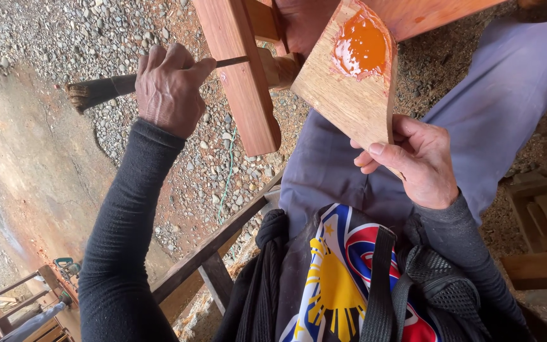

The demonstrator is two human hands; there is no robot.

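Our left hand [171,88] is closed in a fist around one brush [99,90], its handle tip touching the reddish wooden rail [243,76] of the furniture above our lap. Our right hand [416,161] pinches one flat wood scrap [349,88] by its lower edge, holding up a single puddle of orange stain [361,45]. We judge the staining well along: the rail and the board above it already look red. One wet puddle remains to spread. Gravel [96,25] lies beneath.
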